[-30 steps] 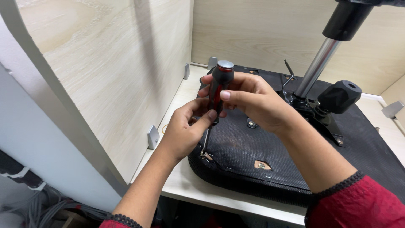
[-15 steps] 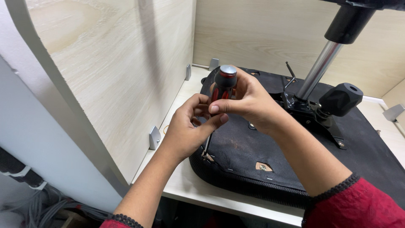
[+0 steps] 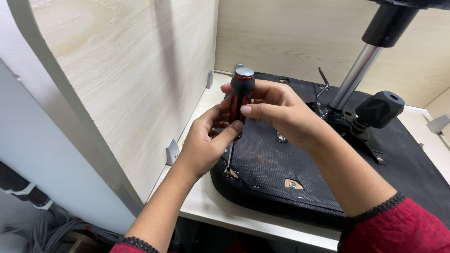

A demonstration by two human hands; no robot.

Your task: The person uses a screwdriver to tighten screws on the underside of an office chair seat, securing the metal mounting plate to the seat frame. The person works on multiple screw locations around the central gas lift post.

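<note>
Both hands have barely shifted since the earlier frame, and the screwdriver [image 3: 240,100] stands upright as before. Its tip rests on a screw at the near-left edge of the upturned black chair seat [image 3: 300,182], which lies on the pale bench [image 3: 206,206]. Right hand [image 3: 281,112] clamps the red-and-black handle; left hand [image 3: 206,143] pinches it lower down. A chrome gas cylinder [image 3: 354,77] rises behind.

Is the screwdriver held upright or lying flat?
Upright: the screwdriver stands handle-up in both hands, its tip down on the seat underside.
</note>
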